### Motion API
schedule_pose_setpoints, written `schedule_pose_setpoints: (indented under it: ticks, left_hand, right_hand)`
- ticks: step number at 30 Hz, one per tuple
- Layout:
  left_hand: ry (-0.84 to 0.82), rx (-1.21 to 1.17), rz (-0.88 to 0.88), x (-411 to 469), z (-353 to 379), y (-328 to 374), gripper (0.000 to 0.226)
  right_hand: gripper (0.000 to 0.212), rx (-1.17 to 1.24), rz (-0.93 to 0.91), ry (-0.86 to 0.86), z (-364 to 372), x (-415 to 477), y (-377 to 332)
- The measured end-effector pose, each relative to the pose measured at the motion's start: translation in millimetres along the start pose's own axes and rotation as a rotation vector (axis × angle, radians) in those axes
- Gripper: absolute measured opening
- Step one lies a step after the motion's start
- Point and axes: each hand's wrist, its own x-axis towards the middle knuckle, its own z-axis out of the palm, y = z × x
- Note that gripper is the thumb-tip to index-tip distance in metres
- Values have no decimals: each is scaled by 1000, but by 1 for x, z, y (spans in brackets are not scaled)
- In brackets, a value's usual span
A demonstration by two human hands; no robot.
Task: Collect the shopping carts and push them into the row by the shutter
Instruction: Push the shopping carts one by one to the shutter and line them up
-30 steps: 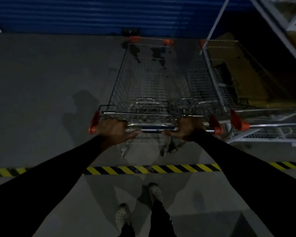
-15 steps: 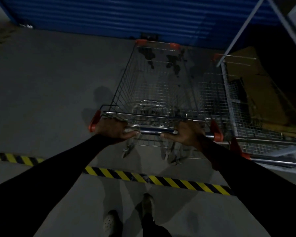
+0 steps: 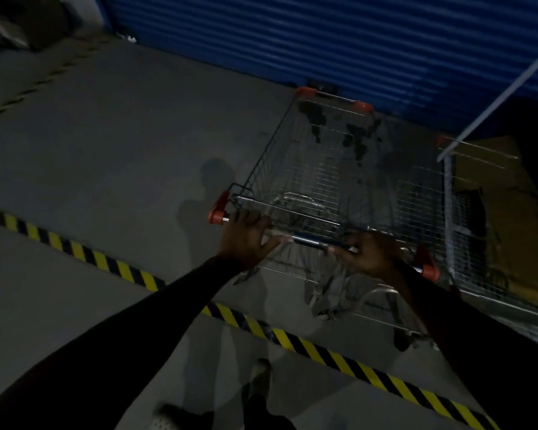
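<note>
Wire cart (image 3: 323, 181) stretches up-frame toward the blue shutter (image 3: 323, 41) from its handle (image 3: 317, 238), which the left hand (image 3: 246, 240) and right hand (image 3: 368, 256) grip with curled fingers (image 3: 252, 218).

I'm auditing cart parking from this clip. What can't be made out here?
Head view:
The cart front against the shutter: gap lost in darkness.
The neighbouring cart: cut off by right edge.
The left hand and right hand: grip or mere rest unclear, fingertips behind the handle, blurred.

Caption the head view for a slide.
Left hand and right hand hold the handle of a silver wire shopping cart facing the blue corrugated shutter, second wire cart alongside.
</note>
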Motion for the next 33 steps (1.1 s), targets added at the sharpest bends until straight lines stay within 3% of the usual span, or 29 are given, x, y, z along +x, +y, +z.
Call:
schedule_pose_setpoints:
  ticks: [4, 6, 10, 13, 16, 21, 24, 27, 33]
  left_hand:
    - [149, -339, -83, -33, -33, -8, 39]
    - [210, -423, -218, -60, -56, -20, 38]
    - [368, -472, -539, -129, -122, -58, 44]
    - [515, -461, -668, -189, -179, -89, 49]
    - [651, -424, -777, -253, -233, -121, 51]
    - [875, -344, -898, -365, -308, -159, 42]
    - [988, -273, -986, -441, -342, -170, 50]
    - [1108, -208, -1086, -519, -371, -176, 57]
    - [1294, -78, -1299, -657, -407, -175, 47]
  right_hand:
    - [72, 191, 28, 159, -9, -4, -43]
    - [63, 330, -68, 312, 0, -4, -81]
    - [46, 587, -264, 381, 31, 2, -193]
    - [48, 877, -291, 225, 35, -7, -305]
    - [43, 998, -355, 41, 34, -24, -413]
    - [52, 1025, -569, -163, 42, -67, -572]
    - [53, 1000, -715, -280, 60, -100, -655]
    - [48, 1004, -824, -422, 81, -143, -727]
    - [43, 992, -1035, -629, 102, -228, -845]
